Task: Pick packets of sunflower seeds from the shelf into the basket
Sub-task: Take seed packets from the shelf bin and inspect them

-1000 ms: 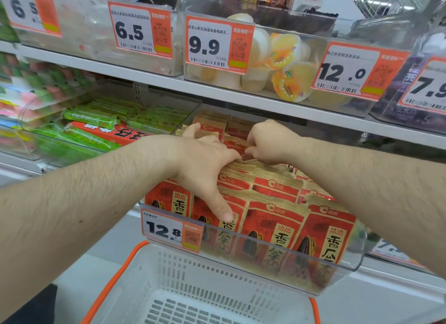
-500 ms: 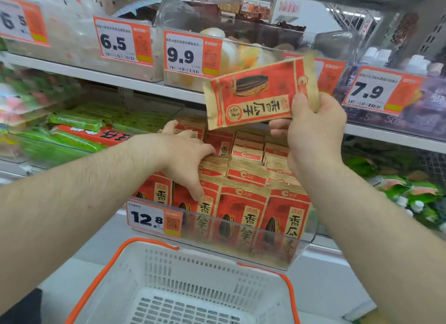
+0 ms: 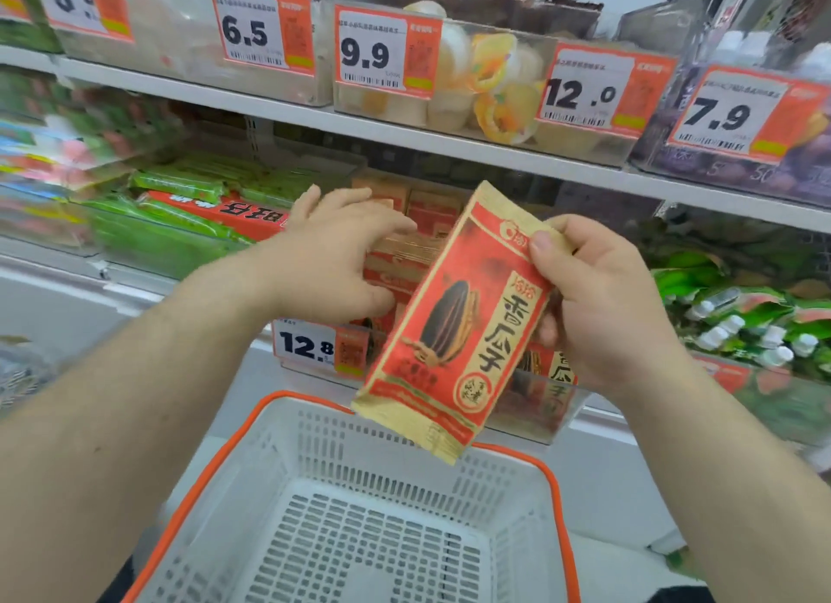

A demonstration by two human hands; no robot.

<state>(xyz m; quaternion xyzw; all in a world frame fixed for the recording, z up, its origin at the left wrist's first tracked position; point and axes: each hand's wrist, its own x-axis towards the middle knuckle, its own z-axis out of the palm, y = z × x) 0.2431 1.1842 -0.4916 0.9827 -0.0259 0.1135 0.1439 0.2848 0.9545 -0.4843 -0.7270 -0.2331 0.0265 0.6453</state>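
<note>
- Fingers [image 3: 546, 243] of the right hand [image 3: 602, 306] pinch one sunflower seed packet [image 3: 454, 324] along its right edge, thumb on the front near the top, the rest curled behind.
- Packet has swung from sideways at upper-shelf height half a second ago to near upright, lower and closer in; its bottom corner now hangs over the far rim of the basket [image 3: 279, 476].
- Left hand [image 3: 332, 265] has lifted slightly off the stocked packets [image 3: 404, 252]; its fingers are spread and loose, holding nothing, hovering over the clear bin [image 3: 557, 413] on the shelf [image 3: 449, 148].
- Basket floor shows bare, so this looks like the first packet going in.
- Release over the basket seems next; the left hand is placed for another pick.
</note>
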